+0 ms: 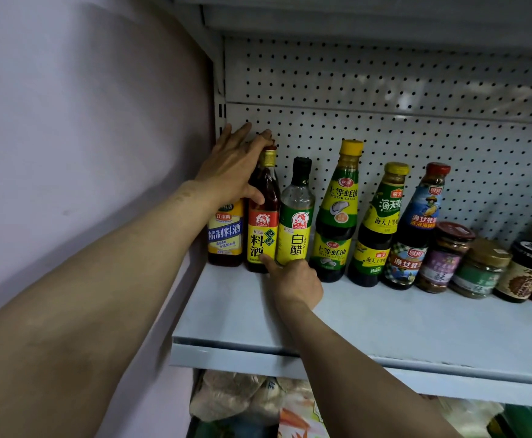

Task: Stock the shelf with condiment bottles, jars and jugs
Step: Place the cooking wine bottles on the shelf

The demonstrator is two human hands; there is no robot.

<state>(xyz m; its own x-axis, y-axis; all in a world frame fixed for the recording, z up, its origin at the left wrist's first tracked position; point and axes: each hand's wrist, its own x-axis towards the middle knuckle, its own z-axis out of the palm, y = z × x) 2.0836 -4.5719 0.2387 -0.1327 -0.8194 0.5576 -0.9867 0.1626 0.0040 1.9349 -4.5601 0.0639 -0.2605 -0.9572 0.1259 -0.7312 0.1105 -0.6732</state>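
A row of condiment bottles stands at the back of the grey shelf (384, 324). From the left come a blue-labelled cooking wine bottle (225, 235), a red-capped cooking wine bottle (260, 229) with a yellow label, and a white vinegar bottle (296, 216) with a black cap. My left hand (236, 165) lies with straight fingers over the tops of the two cooking wine bottles, its thumb on the red-capped one's shoulder. My right hand (293, 279) holds the base of the white vinegar bottle, its thumb reaching to the yellow label beside it.
Three pairs of stacked oyster sauce bottles (337, 210) and several squat jars (448, 257) continue the row to the right. A pegboard back (384, 121) closes the shelf; a wall (68, 121) flanks it on the left. Bagged goods (242, 399) lie on the shelf below.
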